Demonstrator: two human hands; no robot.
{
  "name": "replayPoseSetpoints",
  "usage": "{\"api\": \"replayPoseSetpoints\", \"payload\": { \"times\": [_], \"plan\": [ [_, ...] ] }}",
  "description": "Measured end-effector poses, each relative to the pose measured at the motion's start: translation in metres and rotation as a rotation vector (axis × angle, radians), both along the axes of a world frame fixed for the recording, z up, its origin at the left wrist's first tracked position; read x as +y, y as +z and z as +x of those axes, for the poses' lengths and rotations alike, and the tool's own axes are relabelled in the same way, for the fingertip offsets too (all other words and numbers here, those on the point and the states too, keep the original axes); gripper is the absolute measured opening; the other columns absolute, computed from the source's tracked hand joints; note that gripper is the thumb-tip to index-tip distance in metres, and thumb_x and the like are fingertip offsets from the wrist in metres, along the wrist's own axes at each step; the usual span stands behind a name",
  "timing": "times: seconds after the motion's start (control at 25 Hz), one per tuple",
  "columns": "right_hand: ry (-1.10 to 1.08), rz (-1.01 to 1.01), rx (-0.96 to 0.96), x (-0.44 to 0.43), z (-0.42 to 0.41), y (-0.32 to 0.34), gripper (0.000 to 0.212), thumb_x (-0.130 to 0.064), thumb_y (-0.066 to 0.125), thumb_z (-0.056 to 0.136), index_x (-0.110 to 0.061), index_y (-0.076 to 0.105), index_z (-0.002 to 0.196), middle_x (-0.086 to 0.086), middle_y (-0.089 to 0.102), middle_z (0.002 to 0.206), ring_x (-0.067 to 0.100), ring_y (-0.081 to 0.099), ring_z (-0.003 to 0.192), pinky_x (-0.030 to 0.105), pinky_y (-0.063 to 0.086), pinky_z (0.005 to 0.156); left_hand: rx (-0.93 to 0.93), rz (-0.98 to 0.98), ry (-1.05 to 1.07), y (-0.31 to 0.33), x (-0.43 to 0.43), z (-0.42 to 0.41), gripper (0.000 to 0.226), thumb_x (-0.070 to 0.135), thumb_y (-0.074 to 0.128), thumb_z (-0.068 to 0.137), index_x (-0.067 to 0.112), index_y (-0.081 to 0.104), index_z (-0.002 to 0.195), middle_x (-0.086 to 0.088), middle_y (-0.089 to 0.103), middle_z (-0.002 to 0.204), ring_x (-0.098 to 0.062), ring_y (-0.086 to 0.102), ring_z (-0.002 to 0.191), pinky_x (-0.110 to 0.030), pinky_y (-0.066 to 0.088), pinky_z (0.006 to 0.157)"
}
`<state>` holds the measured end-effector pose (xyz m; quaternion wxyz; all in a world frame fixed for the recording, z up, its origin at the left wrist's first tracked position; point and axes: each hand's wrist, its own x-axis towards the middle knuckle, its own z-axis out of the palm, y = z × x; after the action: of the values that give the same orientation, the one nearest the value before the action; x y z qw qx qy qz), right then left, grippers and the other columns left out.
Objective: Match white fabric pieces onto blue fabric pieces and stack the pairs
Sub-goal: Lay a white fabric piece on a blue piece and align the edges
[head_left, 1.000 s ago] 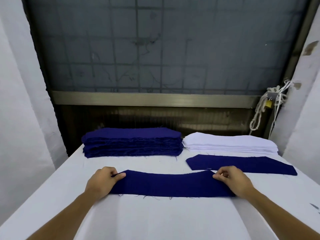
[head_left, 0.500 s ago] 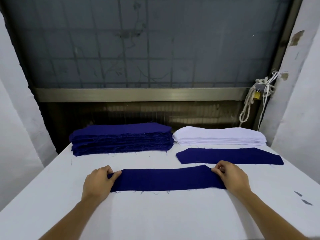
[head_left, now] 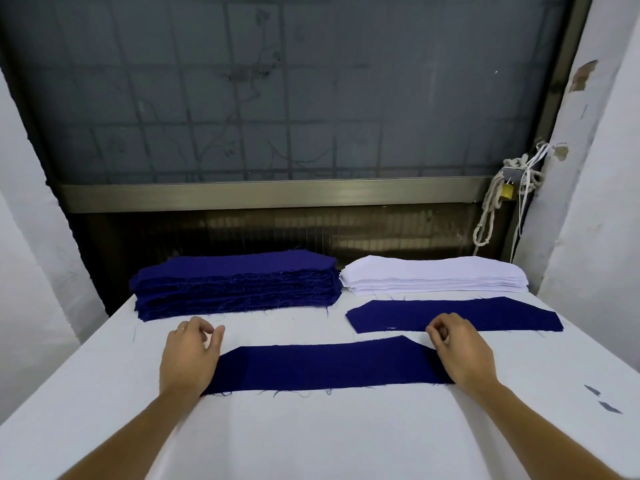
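Note:
A long blue fabric piece (head_left: 325,367) lies flat on the white table (head_left: 311,438) in front of me. My left hand (head_left: 189,356) covers its left end, with thumb and loosely curled fingers raised past the cloth and holding nothing. My right hand (head_left: 459,353) lies over its right end, fingers loosely curled, nothing pinched. A second blue piece (head_left: 453,315) lies flat behind it at the right. At the back stand a thick stack of blue pieces (head_left: 235,284) on the left and a stack of white pieces (head_left: 434,275) on the right.
White walls close in on both sides, and a dark metal window frame (head_left: 270,195) runs behind the table. A rope and padlock (head_left: 505,192) hang at the back right corner. Two small dark scraps (head_left: 601,398) lie near the table's right edge.
Both hands have let go of the ends of the near blue piece and slid forward; their fingers were pinching its ends before. The piece now lies flat on the table.

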<state>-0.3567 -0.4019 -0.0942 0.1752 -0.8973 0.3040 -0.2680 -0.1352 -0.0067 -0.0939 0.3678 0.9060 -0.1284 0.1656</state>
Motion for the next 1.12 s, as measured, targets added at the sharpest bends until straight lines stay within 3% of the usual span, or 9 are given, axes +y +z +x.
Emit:
{"api": "replayPoseSetpoints", "payload": {
  "times": [0.12,0.28,0.56,0.68,0.76,0.84,0.92,1.12],
  "plan": [
    [-0.015,-0.004,-0.056,-0.014,0.011,0.013,0.007,-0.031,0.058,0.100,-0.028,0.062,0.095,-0.012,0.060,0.090,0.008,0.054,0.085,0.022,0.043,0.060,-0.082,0.004,-0.166,0.038,-0.045,0.004,0.017,0.041,0.056,0.100,0.028,0.056,0.088,0.011,0.060,0.083,-0.012,0.057,0.082,-0.036,0.051,0.069],
    [-0.028,-0.015,-0.092,-0.040,0.034,0.029,0.010,-0.029,0.055,0.101,-0.025,0.063,0.097,-0.008,0.063,0.091,0.010,0.053,0.086,0.023,0.042,0.059,-0.038,0.021,-0.354,0.085,-0.133,0.009,0.019,0.043,0.056,0.101,0.029,0.058,0.088,0.009,0.064,0.080,-0.008,0.061,0.074,-0.031,0.052,0.065],
    [-0.005,-0.114,-0.063,-0.085,0.085,0.031,0.016,-0.029,0.056,0.100,-0.021,0.067,0.108,-0.004,0.067,0.107,0.012,0.054,0.100,0.033,0.049,0.089,0.141,0.069,-0.537,0.099,-0.269,0.029,0.020,0.033,0.057,0.101,0.017,0.069,0.098,0.002,0.071,0.090,-0.017,0.067,0.087,-0.040,0.059,0.083],
    [0.007,-0.120,-0.032,-0.105,0.109,0.025,0.023,-0.034,0.053,0.101,-0.023,0.065,0.119,-0.005,0.064,0.122,0.013,0.055,0.113,0.034,0.043,0.099,0.159,0.219,-0.506,0.086,-0.314,0.043,0.026,0.031,0.056,0.102,0.010,0.071,0.096,-0.006,0.073,0.091,-0.025,0.069,0.088,-0.045,0.060,0.081],
    [0.016,-0.131,-0.004,-0.117,0.123,0.020,0.027,-0.036,0.051,0.102,-0.025,0.062,0.124,-0.006,0.061,0.128,0.013,0.053,0.119,0.034,0.040,0.103,0.138,0.351,-0.442,0.076,-0.335,0.051,0.029,0.032,0.055,0.103,0.007,0.068,0.094,-0.006,0.070,0.092,-0.025,0.067,0.086,-0.040,0.059,0.076],
    [0.016,-0.141,0.018,-0.125,0.134,0.016,0.028,-0.037,0.048,0.103,-0.026,0.062,0.124,-0.006,0.059,0.130,0.012,0.052,0.120,0.034,0.038,0.104,0.129,0.458,-0.385,0.068,-0.348,0.056,0.032,0.035,0.056,0.101,0.009,0.057,0.083,-0.006,0.064,0.088,-0.024,0.060,0.081,-0.034,0.049,0.064],
    [0.007,-0.152,0.026,-0.130,0.142,0.010,0.026,-0.038,0.046,0.103,-0.028,0.062,0.121,-0.007,0.056,0.128,0.012,0.049,0.119,0.033,0.038,0.103,0.120,0.477,-0.343,0.063,-0.356,0.062,0.033,0.037,0.062,0.098,0.010,0.055,0.081,-0.006,0.064,0.090,-0.024,0.058,0.081,-0.033,0.044,0.061],
    [-0.034,-0.156,0.037,-0.136,0.150,0.002,0.024,-0.042,0.047,0.102,-0.032,0.060,0.119,-0.009,0.052,0.127,0.011,0.046,0.119,0.032,0.036,0.103,0.141,0.316,-0.314,0.058,-0.368,0.070,0.021,0.034,0.072,0.093,0.013,0.074,0.093,-0.003,0.069,0.108,-0.024,0.065,0.101,-0.040,0.057,0.083]
  ]
}}
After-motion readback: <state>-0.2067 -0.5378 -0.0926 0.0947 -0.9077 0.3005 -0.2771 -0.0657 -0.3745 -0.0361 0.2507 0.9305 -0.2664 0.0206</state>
